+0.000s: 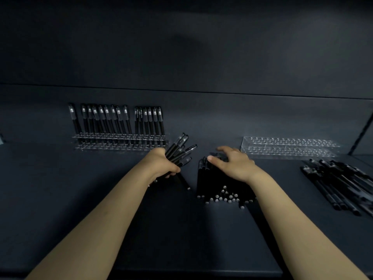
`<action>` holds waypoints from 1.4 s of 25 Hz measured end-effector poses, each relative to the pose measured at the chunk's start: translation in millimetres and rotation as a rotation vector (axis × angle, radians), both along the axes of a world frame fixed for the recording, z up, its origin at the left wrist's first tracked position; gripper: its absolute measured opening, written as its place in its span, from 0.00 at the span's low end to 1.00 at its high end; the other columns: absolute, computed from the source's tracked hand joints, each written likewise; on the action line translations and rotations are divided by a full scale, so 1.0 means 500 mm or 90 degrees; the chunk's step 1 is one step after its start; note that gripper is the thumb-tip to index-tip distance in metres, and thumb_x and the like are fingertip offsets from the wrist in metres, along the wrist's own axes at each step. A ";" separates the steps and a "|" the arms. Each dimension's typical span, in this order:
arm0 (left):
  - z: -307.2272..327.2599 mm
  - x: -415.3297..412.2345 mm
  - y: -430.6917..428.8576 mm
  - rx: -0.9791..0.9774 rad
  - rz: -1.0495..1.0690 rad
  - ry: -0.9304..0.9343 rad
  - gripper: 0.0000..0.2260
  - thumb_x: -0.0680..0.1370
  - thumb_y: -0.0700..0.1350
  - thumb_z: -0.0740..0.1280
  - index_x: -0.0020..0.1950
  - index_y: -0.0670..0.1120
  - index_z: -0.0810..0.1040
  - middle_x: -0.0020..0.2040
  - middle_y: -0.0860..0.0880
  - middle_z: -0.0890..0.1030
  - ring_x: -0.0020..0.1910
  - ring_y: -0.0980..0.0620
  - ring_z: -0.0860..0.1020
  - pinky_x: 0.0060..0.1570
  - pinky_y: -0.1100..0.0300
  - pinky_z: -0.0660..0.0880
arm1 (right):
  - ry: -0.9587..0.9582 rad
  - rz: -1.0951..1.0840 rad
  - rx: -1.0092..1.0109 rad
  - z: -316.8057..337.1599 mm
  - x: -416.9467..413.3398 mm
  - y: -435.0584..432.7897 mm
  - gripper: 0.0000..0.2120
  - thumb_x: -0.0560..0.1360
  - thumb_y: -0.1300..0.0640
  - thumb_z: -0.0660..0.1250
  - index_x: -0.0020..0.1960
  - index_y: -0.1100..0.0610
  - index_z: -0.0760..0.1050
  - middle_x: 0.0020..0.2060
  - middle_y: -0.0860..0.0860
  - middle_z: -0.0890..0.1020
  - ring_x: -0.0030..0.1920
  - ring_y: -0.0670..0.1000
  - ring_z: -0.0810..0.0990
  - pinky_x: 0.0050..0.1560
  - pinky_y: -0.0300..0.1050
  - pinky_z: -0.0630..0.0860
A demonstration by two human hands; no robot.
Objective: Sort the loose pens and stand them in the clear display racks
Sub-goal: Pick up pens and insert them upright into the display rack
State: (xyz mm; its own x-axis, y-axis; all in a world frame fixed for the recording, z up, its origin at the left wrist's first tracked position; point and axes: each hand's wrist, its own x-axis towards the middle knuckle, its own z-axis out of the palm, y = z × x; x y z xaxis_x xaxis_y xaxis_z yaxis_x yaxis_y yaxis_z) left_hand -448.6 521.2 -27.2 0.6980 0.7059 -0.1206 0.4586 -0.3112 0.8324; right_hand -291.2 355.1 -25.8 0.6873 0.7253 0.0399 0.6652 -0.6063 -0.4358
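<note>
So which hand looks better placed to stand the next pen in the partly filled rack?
Left, probably. The left hand grips a bundle of black pens right beside the partly filled rack. The right hand only rests on the middle pile of pens, farther from that rack.

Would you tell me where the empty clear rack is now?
Head view: the empty rack stands at the back right, just beyond the right hand, behind the right-side pen pile.
</note>
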 end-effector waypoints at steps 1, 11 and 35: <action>0.000 0.000 0.003 0.004 -0.002 -0.002 0.12 0.69 0.35 0.76 0.50 0.42 0.79 0.42 0.45 0.84 0.40 0.50 0.81 0.42 0.54 0.79 | -0.001 -0.002 0.001 -0.001 -0.002 0.001 0.32 0.72 0.29 0.56 0.72 0.43 0.62 0.73 0.50 0.66 0.72 0.58 0.63 0.71 0.59 0.59; 0.008 0.044 -0.003 0.001 0.019 0.029 0.19 0.67 0.39 0.79 0.56 0.44 0.80 0.53 0.48 0.82 0.54 0.48 0.79 0.56 0.57 0.74 | -0.017 -0.003 0.005 0.003 -0.013 0.006 0.31 0.73 0.30 0.57 0.72 0.43 0.63 0.72 0.51 0.66 0.72 0.58 0.63 0.70 0.58 0.57; 0.023 0.066 0.068 -0.089 -0.108 0.150 0.40 0.67 0.43 0.79 0.74 0.40 0.64 0.73 0.42 0.68 0.71 0.42 0.68 0.69 0.49 0.67 | -0.047 -0.093 0.076 0.036 -0.066 0.051 0.20 0.74 0.36 0.63 0.61 0.44 0.75 0.62 0.47 0.77 0.68 0.54 0.68 0.68 0.53 0.59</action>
